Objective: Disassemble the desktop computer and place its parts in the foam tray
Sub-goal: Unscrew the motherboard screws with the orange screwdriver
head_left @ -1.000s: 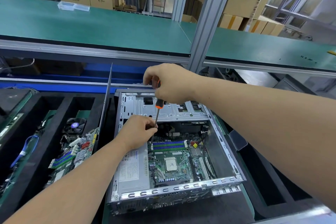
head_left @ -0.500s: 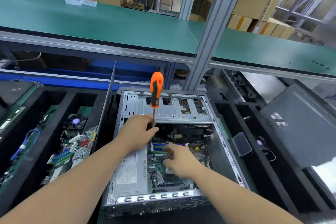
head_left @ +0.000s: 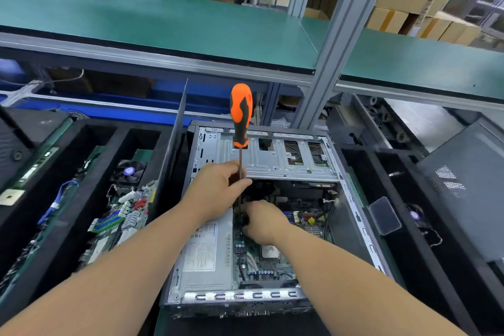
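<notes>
An orange screwdriver point(head_left: 241, 117) is held upright by its shaft in the left hand point(head_left: 218, 185) over the open case point(head_left: 261, 161). The right hand point(head_left: 261, 222) is curled inside on the motherboard point(head_left: 261, 262); its grasp cannot be told. Removed boards lie in the foam tray point(head_left: 68, 199) at left.

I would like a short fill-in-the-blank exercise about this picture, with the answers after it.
1. The left hand grips the screwdriver by its ___.
2. The screwdriver's handle is black and ___.
3. The right hand reaches inside the open computer ___.
4. The shelf above has a ___ surface.

Answers: shaft; orange; case; green
</notes>
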